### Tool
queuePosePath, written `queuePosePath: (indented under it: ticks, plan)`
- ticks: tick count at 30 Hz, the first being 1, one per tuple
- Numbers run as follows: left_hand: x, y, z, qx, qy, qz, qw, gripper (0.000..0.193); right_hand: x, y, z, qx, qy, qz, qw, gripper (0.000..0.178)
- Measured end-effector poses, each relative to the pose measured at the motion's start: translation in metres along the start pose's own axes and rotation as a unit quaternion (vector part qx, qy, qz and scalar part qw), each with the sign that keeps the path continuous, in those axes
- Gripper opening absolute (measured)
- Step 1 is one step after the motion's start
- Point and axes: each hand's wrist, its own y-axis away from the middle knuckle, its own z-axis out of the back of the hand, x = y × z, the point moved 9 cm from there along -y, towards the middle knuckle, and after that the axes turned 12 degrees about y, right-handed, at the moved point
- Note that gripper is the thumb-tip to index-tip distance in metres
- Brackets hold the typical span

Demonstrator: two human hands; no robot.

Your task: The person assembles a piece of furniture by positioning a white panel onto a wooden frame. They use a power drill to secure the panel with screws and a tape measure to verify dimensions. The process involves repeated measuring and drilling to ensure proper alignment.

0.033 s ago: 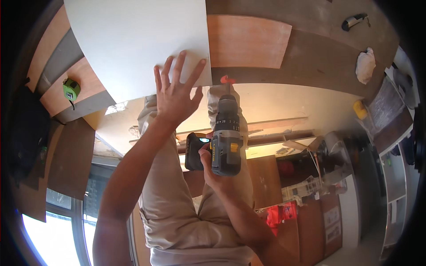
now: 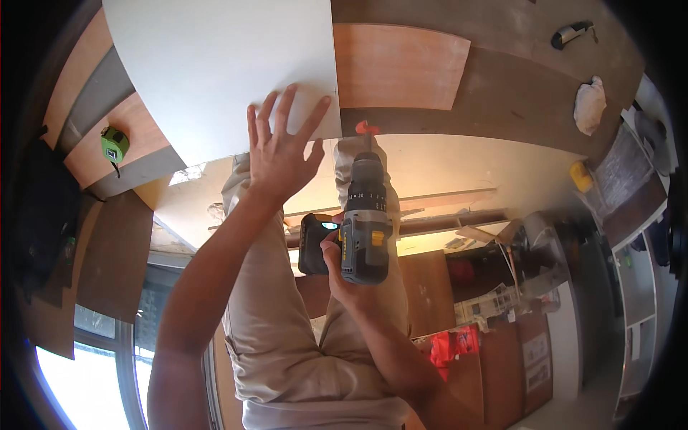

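It's a woodworking workshop, by the looks of it: here's a white panel, a reddish wood sheet just to its right, a green tape measure off left, a power drill on its near side.

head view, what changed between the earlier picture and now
Very little: the left hand, fingers spread on the white panel, has shifted slightly to the left, its forearm with it. Nothing was taken hold of or let go. The right hand still grips the cordless drill; the panel and green tape measure look about where they were.
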Motion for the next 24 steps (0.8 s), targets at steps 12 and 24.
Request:
queuePosePath:
  ticks: [12, 24]
  plan:
    - [-0.001, -0.003, 0.011, -0.005, 0.017, 0.039, 0.999, 0.071, 0.002, -0.009, -0.003, 0.012, 0.049, 0.008, 0.999, 0.061]
    - [0.012, 0.024, 0.022, -0.020, 0.377, 0.230, 0.897, 0.033, 0.015, -0.027, -0.024, 0.082, 0.069, 0.013, 0.994, 0.080]
